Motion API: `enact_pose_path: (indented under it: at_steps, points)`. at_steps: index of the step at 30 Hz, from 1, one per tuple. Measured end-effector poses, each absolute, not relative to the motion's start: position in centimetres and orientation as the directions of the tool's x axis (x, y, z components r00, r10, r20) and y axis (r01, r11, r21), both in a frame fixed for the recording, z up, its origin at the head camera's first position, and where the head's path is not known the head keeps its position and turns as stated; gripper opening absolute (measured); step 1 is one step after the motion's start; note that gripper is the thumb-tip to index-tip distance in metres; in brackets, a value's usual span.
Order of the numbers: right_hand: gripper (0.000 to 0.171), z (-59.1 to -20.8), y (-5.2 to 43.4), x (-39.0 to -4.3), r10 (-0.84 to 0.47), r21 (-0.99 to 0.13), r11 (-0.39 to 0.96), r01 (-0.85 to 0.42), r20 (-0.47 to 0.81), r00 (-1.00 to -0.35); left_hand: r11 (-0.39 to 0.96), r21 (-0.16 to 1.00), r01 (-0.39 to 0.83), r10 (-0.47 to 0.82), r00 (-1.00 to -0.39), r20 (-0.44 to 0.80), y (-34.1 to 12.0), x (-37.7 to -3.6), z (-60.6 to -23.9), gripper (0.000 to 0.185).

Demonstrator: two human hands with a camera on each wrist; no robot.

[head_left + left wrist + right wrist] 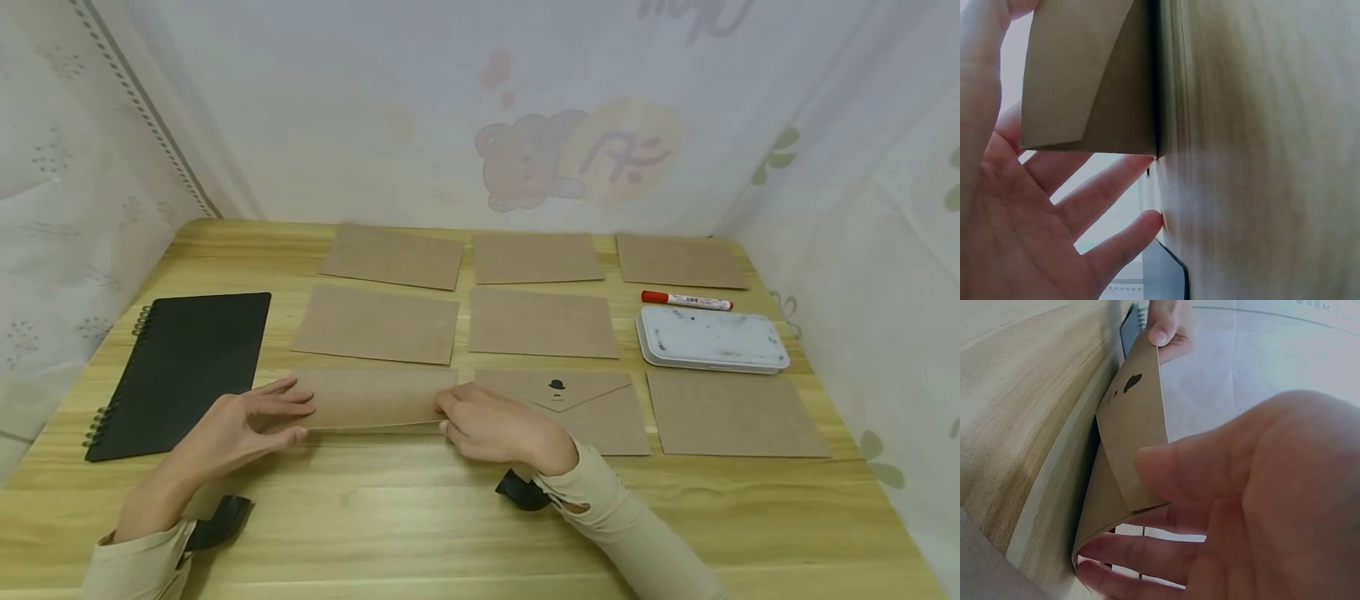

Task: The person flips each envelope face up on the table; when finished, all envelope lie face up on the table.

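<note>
A brown kraft envelope (375, 398) stands tilted up off the wooden table (420, 517) in the front row. My left hand (294, 412) pinches its left end between thumb and fingers. My right hand (447, 417) pinches its right end. In the left wrist view the envelope (1085, 81) shows its folded flap, with my left hand's fingers (1110, 187) spread behind it. In the right wrist view the envelope (1132, 437) bows between my right thumb and fingers (1166, 465), and its small black hat print faces the table.
Several more brown envelopes lie in rows behind and to the right; one (577, 408) with its flap and hat print up lies by my right hand. A black spiral notebook (180, 371) lies left. A red marker (686, 300) and a white case (708, 337) lie right.
</note>
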State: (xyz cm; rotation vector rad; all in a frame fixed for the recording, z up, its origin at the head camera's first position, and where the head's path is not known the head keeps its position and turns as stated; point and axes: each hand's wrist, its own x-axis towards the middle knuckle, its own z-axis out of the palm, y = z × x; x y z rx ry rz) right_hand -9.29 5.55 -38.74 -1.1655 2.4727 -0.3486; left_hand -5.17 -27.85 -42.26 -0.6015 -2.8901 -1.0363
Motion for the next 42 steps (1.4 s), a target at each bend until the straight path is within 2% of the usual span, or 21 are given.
enact_pose_path:
  at_steps: [3, 7, 13, 22, 27, 32, 36, 42]
  points:
    - [0.019, -38.7, 5.6, -9.5, -0.787, -0.481, 0.603, -0.636, -0.230, -0.573, 0.698, 0.622, 0.355, 0.347, -0.927, 0.140, -27.9, -5.2, -42.3, 0.022]
    - [0.014, -38.5, 6.0, -9.9, -0.790, -0.546, 0.585, -0.600, -0.212, -0.576, 0.702, 0.622, 0.347, 0.336, -0.931, 0.140, -28.0, -5.2, -42.2, 0.018]
    - [0.024, -38.5, 6.3, -10.3, -0.769, -0.587, 0.545, -0.599, -0.066, -0.635, 0.740, 0.589, 0.325, 0.293, -0.944, 0.153, -28.2, -5.1, -41.9, 0.019]
    - [0.021, -39.4, 5.3, -10.4, -0.678, -0.446, 0.524, -0.726, 0.297, -0.672, 0.748, 0.602, 0.281, 0.254, -0.958, 0.132, -28.2, -5.2, -41.6, 0.020]
    - [0.014, -40.0, 4.7, -10.1, -0.625, -0.359, 0.528, -0.770, 0.450, -0.638, 0.754, 0.598, 0.271, 0.241, -0.962, 0.131, -28.3, -5.3, -41.6, 0.022]
    - [0.004, -40.6, 4.4, -10.1, -0.646, -0.278, 0.474, -0.836, 0.535, -0.544, 0.753, 0.606, 0.256, 0.231, -0.965, 0.122, -28.4, -5.3, -41.7, 0.025]
    - [0.011, -40.6, 4.4, -10.2, -0.657, -0.246, 0.445, -0.861, 0.563, -0.501, 0.753, 0.616, 0.231, 0.208, -0.972, 0.111, -28.4, -5.2, -41.6, 0.027]
    - [0.025, -40.5, 4.7, -10.4, -0.653, -0.224, 0.435, -0.872, 0.588, -0.477, 0.752, 0.622, 0.218, 0.180, -0.976, 0.124, -28.3, -5.1, -41.5, 0.028]
